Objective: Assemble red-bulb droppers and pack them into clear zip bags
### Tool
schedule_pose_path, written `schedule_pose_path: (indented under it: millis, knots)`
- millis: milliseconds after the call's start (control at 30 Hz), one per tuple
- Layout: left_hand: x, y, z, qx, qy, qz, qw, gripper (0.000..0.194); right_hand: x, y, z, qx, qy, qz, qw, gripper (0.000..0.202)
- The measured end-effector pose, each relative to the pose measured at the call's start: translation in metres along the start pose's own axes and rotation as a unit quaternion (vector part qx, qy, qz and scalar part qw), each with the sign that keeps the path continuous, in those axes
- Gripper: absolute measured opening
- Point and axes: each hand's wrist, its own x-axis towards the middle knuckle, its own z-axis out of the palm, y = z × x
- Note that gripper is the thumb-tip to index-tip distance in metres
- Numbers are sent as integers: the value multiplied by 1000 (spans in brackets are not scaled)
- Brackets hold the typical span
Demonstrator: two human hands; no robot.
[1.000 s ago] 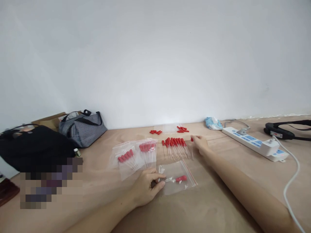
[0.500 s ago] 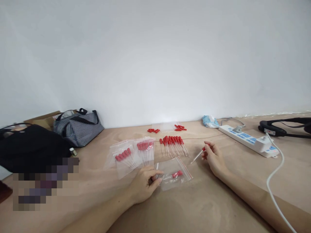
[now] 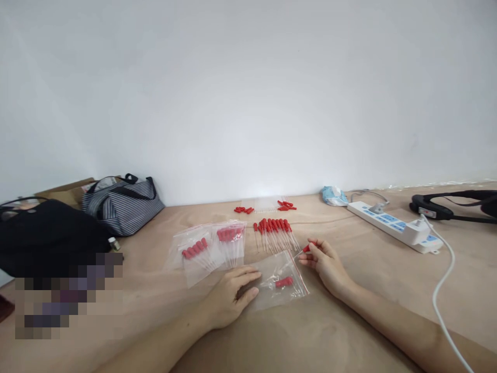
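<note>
A clear zip bag with red-topped droppers in it lies in front of me. My left hand rests on its left edge, thumb and fingers apart. Pinched in my right hand is a glass dropper by its red bulb, its tip pointing left at the bag's red-striped opening. Whether the tip is inside the bag, I cannot tell. Beyond the bag lies a row of red-topped droppers. Two filled zip bags overlap to the left.
Loose red bulbs and glass tubes lie near the wall. A blue mask, a white power strip with a cable and a black headset are on the right. Striped and black bags stand left, beside a small bottle.
My right hand has moved left with the dropper, up to the bag's opening. My left hand's thumb and fingers have spread a little wider on the bag.
</note>
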Motion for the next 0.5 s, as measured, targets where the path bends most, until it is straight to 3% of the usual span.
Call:
schedule_pose_path:
  millis: [133,333,500]
  knots:
    - [-1,1,-2,0,-17,-14,1000,50,-8,0,3,-33,-62,13,997,37]
    - [0,1,-1,13,-27,-22,999,47,-9,1,0,-165,-178,-34,970,30]
    - [-1,0,-1,17,-23,-17,999,47,-8,0,2,-218,-272,-25,937,23]
